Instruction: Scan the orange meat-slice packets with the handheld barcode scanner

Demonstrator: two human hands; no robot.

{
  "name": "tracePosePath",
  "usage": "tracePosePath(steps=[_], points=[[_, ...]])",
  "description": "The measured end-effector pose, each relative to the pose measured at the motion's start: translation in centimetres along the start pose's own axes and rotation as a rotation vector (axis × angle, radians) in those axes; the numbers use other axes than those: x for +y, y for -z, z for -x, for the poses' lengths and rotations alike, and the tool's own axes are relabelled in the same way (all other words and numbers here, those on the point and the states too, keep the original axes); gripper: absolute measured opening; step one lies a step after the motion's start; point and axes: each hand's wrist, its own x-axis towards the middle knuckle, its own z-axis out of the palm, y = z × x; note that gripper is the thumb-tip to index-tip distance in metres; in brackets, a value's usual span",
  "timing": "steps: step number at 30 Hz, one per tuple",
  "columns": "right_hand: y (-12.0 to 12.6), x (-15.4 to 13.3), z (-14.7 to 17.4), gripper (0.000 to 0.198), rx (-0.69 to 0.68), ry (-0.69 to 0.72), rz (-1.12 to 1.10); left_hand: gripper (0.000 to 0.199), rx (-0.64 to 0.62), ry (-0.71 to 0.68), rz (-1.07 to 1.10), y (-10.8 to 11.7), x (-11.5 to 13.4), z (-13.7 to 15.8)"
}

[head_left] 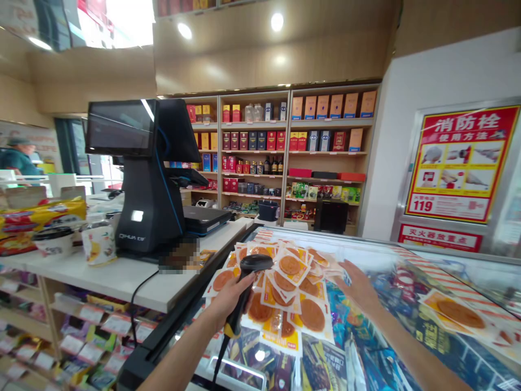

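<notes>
Supporting the round-patty packets: glass-topped freezer, seen beneath them.
Scanner: held over the packets' left part.
Left hand: wrapped around the scanner's handle.
Right hand: placed at the packets' right edge; whether pinching cannot be told.

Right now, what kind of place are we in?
Probably a small shop. A till stands on the counter, the left hand holds a scanner, and the shelves behind carry rows of boxes.
</notes>
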Motion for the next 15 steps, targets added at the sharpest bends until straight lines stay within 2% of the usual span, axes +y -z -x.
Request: tracePosePath(steps=[3,6,9,15], points=[[-2.0,-8.6,-1.4,0.052,-0.133,0.156,-0.124,0.035,-0.014,-0.018,0.002,0.1,0.0,0.2],[-3.6,-12.3,-1.6,0.056,-0.201,0.166,-0.138,0.034,-0.011,-0.015,0.012,0.0,-0.1,0.5],[-4.5,-12.6,-1.7,0.049,-0.236,0.166,-0.144,0.033,-0.036,0.007,0.026,-0.4,0.0,0.8],[-4.5,-10.1,-1.3,0.031,-0.241,0.211,-0.158,0.027,-0.058,-0.021,0.07,-1.4,0.5,1.6]])
